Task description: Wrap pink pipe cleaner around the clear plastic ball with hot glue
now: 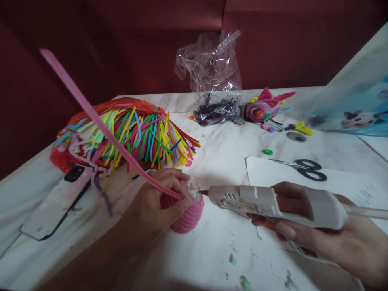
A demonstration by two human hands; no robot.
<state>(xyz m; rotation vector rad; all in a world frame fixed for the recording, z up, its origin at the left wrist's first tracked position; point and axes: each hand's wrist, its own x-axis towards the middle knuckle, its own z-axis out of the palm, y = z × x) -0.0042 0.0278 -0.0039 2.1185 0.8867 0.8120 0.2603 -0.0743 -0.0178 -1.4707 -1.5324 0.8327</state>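
Note:
Pinched between thumb and fingers of my left hand (163,198) is a round ball (186,220) wound with pink pipe cleaner. The free end of the pink pipe cleaner (106,129) rises to the upper left. A clear, shiny patch (192,189) shows on the ball's upper side, not covered by the winding. My right hand (327,238) is wrapped round a white hot glue gun (242,196), a glue stick (363,212) jutting from its back. The gun's nozzle points left, at or very near the clear patch; exact contact is hard to tell.
A red bag (60,157) spills many-coloured pipe cleaners (145,137) at the left, beside a phone (57,202). Behind stand a clear plastic bag (215,72) and a colourful wound figure (263,109). Black-handled scissors (309,169) lie on white paper (263,169); green scraps (233,258) dot the front.

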